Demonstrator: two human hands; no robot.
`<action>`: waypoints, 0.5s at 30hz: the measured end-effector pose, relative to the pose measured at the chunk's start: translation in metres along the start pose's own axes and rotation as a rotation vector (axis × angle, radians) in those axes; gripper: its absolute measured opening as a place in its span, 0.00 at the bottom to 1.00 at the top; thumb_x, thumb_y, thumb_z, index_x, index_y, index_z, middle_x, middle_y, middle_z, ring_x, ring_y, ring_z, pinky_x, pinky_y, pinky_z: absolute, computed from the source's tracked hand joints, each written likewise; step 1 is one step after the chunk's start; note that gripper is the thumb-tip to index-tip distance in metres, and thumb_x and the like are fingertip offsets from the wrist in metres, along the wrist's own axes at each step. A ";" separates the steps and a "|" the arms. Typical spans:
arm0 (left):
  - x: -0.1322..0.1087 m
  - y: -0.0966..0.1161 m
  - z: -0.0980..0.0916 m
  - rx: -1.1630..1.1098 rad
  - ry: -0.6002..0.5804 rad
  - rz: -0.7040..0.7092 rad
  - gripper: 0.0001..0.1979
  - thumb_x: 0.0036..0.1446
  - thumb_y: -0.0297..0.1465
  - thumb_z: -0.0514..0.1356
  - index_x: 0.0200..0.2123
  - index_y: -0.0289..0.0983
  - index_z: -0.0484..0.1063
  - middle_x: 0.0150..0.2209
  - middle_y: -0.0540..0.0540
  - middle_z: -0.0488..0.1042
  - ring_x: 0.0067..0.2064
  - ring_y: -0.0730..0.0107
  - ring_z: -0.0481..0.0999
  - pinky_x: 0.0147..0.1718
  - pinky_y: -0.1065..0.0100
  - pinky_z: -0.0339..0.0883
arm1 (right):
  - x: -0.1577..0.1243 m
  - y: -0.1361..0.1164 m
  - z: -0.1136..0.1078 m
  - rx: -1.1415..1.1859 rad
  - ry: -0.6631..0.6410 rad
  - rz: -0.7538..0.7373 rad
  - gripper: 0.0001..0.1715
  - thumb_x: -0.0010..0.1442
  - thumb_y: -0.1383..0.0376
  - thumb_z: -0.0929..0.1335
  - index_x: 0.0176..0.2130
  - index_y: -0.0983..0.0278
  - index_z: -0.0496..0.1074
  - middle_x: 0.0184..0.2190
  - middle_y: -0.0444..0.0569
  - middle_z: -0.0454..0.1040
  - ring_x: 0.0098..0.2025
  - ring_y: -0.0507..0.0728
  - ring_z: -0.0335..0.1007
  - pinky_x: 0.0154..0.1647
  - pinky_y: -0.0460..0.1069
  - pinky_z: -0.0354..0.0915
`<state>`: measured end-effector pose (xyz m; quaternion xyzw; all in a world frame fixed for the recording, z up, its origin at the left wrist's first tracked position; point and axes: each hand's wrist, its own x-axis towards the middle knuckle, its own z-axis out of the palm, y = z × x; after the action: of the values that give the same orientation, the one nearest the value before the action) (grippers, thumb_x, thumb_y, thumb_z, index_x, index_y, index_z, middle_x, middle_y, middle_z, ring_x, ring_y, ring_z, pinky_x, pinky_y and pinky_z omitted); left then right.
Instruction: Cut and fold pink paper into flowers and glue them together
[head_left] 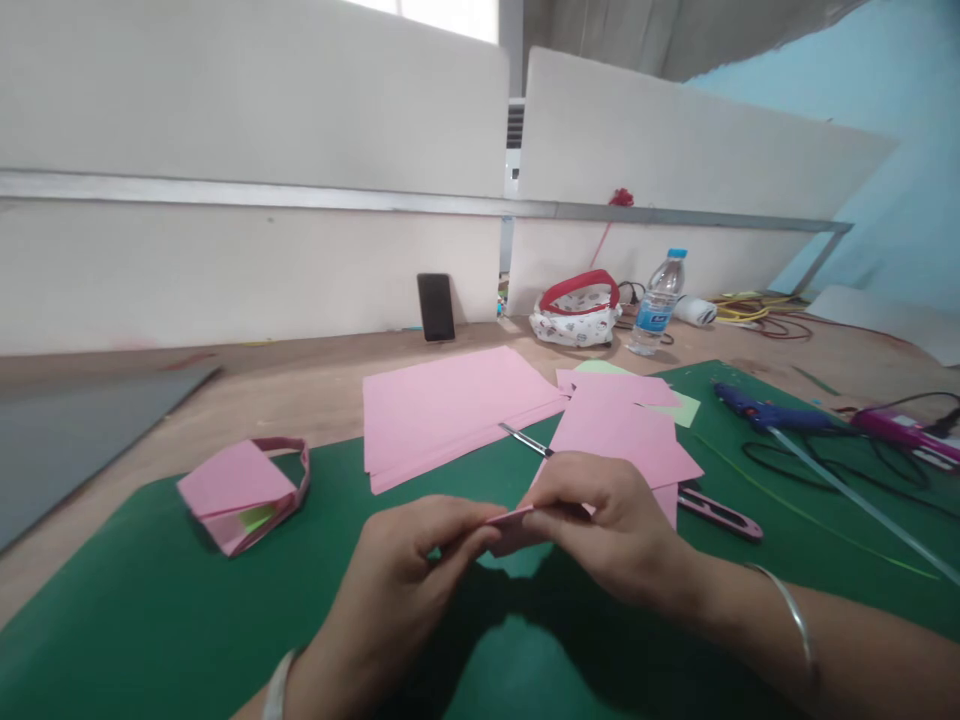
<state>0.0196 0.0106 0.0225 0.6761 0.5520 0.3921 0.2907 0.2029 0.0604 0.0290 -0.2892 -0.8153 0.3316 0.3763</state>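
Rising beyond the left hand (409,560) and the right hand (622,530), white panels (247,120) back a wooden table (322,390). Beneath both hands spreads a green mat (135,600), while a grey board (75,430) lies well to their left. Ahead of them, pink sheets (457,410) lie stacked; just beyond the right hand, cut pink paper (611,425) overlaps pale green paper (686,410). Left of the left hand sits a folded pink paper shape (232,480) with a looped strip. Far beyond the right hand are a white pouch (574,328) with red trim and a water bottle (654,310); to its right lies a blue glue gun (765,412). A dark phone (436,307) leans against a panel, ahead of the left hand. By the right hand, a metal blade (525,438) and a pink handle (720,512) show; whether they join is hidden. A small paper piece (516,533), also pink, is between the hands, thumb and fingers of each pinched closed on opposite ends.
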 end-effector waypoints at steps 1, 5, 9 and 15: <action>0.001 -0.001 0.000 -0.056 -0.021 -0.045 0.08 0.54 0.36 0.60 0.33 0.45 0.80 0.31 0.49 0.81 0.33 0.65 0.77 0.33 0.70 0.67 | 0.001 0.000 0.000 0.051 0.003 0.075 0.07 0.53 0.73 0.68 0.27 0.66 0.75 0.22 0.44 0.71 0.26 0.49 0.66 0.27 0.44 0.61; 0.003 -0.001 -0.001 -0.239 -0.091 -0.199 0.10 0.54 0.36 0.60 0.26 0.40 0.79 0.23 0.50 0.76 0.27 0.69 0.72 0.28 0.71 0.63 | 0.005 0.001 0.003 0.298 -0.022 0.358 0.06 0.50 0.74 0.67 0.25 0.67 0.74 0.20 0.43 0.71 0.24 0.49 0.66 0.24 0.44 0.62; 0.005 0.000 0.001 -0.358 -0.092 -0.351 0.14 0.53 0.39 0.59 0.22 0.36 0.75 0.19 0.51 0.70 0.22 0.73 0.66 0.21 0.73 0.58 | 0.008 0.004 0.002 0.272 0.013 0.385 0.06 0.50 0.73 0.68 0.25 0.66 0.75 0.20 0.44 0.71 0.22 0.49 0.66 0.21 0.43 0.62; 0.006 -0.001 0.004 -0.574 -0.045 -0.577 0.21 0.52 0.47 0.57 0.22 0.34 0.72 0.19 0.47 0.72 0.19 0.72 0.69 0.17 0.74 0.52 | 0.004 0.013 -0.002 -0.082 0.173 -0.190 0.09 0.57 0.72 0.67 0.37 0.63 0.77 0.32 0.49 0.76 0.33 0.53 0.72 0.31 0.47 0.70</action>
<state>0.0231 0.0167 0.0207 0.3933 0.5808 0.4174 0.5777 0.2047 0.0721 0.0217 -0.2534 -0.8165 0.2346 0.4627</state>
